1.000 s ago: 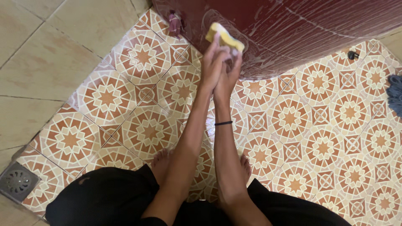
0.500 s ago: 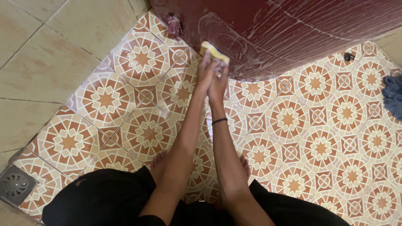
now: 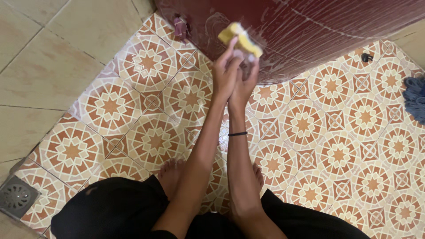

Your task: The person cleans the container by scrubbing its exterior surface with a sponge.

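Note:
A yellow sponge [image 3: 240, 39] is pressed against the soapy side of a large dark red container [image 3: 310, 26]. My left hand [image 3: 223, 73] and my right hand [image 3: 245, 82] are held close together, both gripping the sponge from below. White suds streak the red surface around the sponge. A thin black band [image 3: 237, 133] circles my right wrist. My bare feet [image 3: 170, 172] show below, on the floor.
The floor has orange and white star-patterned tiles [image 3: 146, 137], with plain beige tiles [image 3: 44, 66] at the left. A round metal drain [image 3: 15, 195] sits at the lower left. A blue cloth [image 3: 416, 99] lies at the right edge. A small black object [image 3: 365, 57] rests by the container.
Both hands with the sponge went down and left along the red surface, then came back up and to the right.

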